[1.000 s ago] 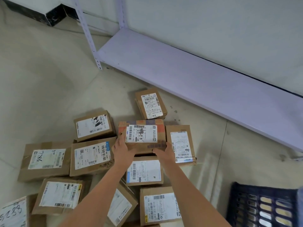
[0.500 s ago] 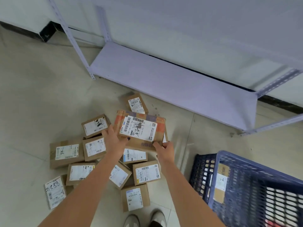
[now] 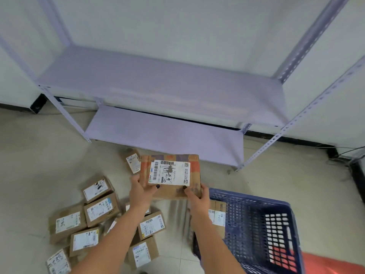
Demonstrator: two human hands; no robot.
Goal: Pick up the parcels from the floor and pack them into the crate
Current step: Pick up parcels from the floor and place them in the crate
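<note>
Head camera looks down on both hands holding one cardboard parcel in the air, above the floor and just left of the blue crate. Left hand and right hand each grip its near edge, thumbs on top and fingers curled beneath. More parcels lie on the floor at lower left, and one labelled box sits inside the crate.

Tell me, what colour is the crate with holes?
Dark blue: the crate shows best in the head view, at lower right.
</note>
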